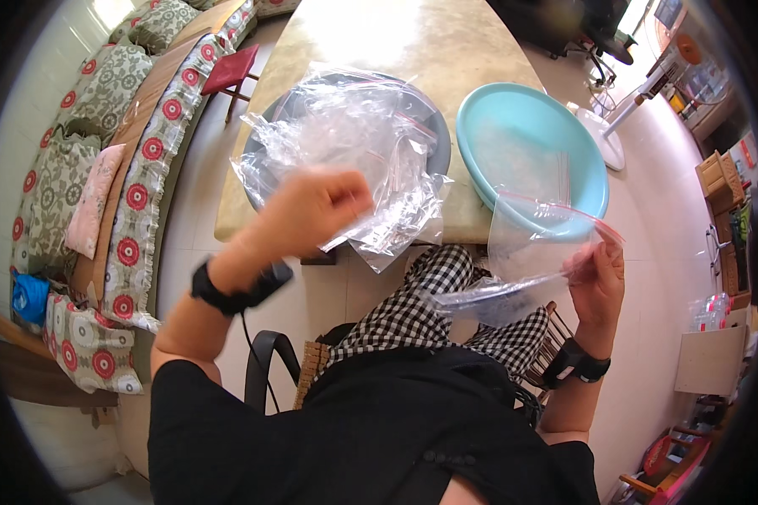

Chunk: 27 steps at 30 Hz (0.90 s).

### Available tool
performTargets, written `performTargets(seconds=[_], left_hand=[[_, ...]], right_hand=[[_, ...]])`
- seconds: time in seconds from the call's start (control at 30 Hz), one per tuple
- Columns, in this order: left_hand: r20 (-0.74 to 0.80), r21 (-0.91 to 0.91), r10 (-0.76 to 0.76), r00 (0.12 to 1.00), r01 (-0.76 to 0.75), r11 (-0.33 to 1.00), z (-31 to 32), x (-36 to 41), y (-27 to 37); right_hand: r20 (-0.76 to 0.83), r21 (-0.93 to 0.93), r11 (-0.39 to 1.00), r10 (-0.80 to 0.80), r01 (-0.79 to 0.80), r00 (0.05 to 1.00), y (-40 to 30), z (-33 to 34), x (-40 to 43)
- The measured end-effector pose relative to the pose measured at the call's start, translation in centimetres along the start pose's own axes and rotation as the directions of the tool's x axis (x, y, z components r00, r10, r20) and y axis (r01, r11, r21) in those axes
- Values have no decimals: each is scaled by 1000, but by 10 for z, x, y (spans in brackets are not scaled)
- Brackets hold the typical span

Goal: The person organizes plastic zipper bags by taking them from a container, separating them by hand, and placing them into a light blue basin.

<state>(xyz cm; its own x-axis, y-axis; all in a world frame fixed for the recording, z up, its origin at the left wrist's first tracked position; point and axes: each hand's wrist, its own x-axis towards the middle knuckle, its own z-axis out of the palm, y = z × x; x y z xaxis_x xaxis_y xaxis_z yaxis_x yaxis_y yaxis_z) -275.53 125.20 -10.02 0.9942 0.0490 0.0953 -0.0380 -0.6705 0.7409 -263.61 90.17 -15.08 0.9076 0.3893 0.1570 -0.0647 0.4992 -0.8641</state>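
A grey basin [442,136] on the table holds a heaped pile of clear plastic zip bags [354,126], some spilling over its near rim. My left hand [322,205], motion-blurred with curled fingers, is over the near side of the pile; whether it grips a bag cannot be made out. At the right, my right hand [597,278] pinches clear zip bag material [524,246] with a red seal strip, in front of the near rim of a turquoise basin [581,145]. More clear film hangs from that hand above my lap. Inside the turquoise basin lie flat clear bags [559,177] with red strips.
Both basins stand at the near end of a stone-like table [474,57]. Left of it are a red folding stool [230,69] and a cushioned wooden bench [136,145]. A white-based standing fan [606,142] is at the right. A cable [256,360] hangs from my left wrist device.
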Motion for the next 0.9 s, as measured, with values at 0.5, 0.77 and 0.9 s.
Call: performTargets(seconds=[0.5,0.77,0.9], left_hand=[[-55,398,-217,975,221,890,-49,149,-94],[-354,687,404,844,-59,725,-34,154,-112],[134,207,-245,960,215,955,-17,156,-90]], right_hand=[[101,-146,973,195,-180,976,16,35,4],[93,-203,951,257,-234,962,16,37,3],[135,-144,968,226,-206,965,20,33,3]])
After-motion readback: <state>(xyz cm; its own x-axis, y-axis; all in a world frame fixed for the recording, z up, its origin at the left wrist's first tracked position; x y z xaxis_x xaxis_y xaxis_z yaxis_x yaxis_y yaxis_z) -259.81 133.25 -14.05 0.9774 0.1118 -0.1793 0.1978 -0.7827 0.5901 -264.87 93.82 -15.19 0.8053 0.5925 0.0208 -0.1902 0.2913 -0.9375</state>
